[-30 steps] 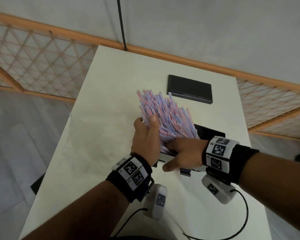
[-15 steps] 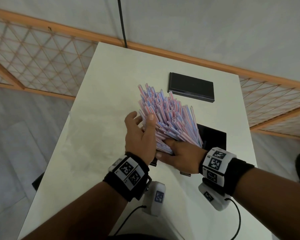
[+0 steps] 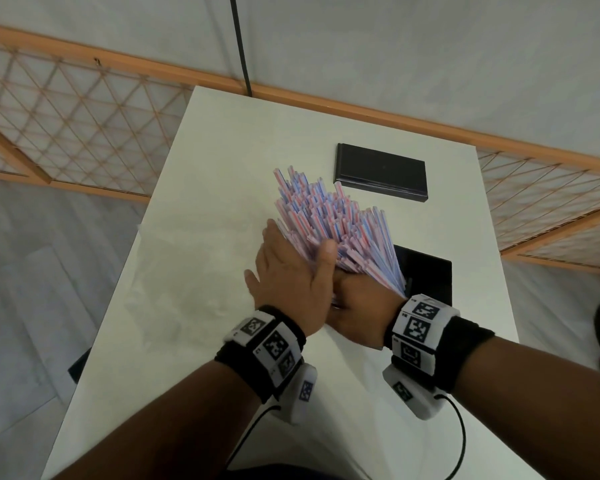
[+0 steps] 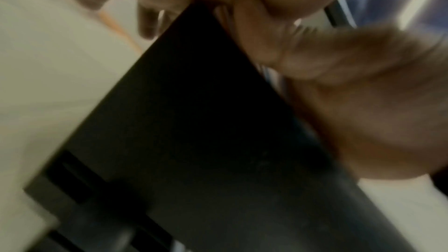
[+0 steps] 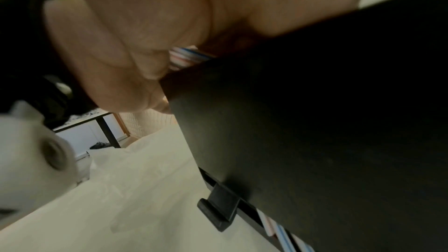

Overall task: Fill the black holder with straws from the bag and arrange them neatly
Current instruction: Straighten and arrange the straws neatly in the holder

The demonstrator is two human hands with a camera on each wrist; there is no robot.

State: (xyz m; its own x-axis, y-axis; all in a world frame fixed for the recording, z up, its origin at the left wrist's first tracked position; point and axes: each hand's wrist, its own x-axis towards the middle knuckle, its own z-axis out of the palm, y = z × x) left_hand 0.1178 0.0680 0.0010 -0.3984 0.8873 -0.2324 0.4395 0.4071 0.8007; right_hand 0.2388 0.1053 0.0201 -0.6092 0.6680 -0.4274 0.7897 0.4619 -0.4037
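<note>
Head view: a large fanned bundle of pink, white and blue striped plastic straws [image 3: 329, 223] stood leaning in the black rectangular holder [image 3: 426, 271], near the right edge of the white rectangular table [image 3: 222, 168]; straw tops splayed up and away from the person; left hand [image 3: 288, 282] lay flat against the bundle's left side, fingers straight, thumb across the near face of the straws; right hand [image 3: 357, 306] sat low at the base of the bundle, partly under the left hand, fingers hidden behind the straws, so its grip could not be told from this view; crumpled clear plastic bag [image 3: 187, 282] lay flat on the table left of the hands; flat black rectangular lid [image 3: 381, 176] lay apart at the table's far side; both wrists wore black bands with printed markers.

Left wrist view: blurred; holder's dark wall [image 4: 206, 131] filled the centre; left hand [image 4: 351, 102] lay against the holder's upper edge with a thin strip of straws [image 4: 271, 76] showing between skin and wall.

Right wrist view: right hand [image 5: 150, 32] curled over the holder's top corner [image 5: 315, 122]; a small patch of striped straws [image 5: 186, 56] was pressed between palm and holder; more straw ends [image 5: 278, 229] showed through the slot at the holder's foot; bag [image 5: 135, 168] lay on the table beyond.
</note>
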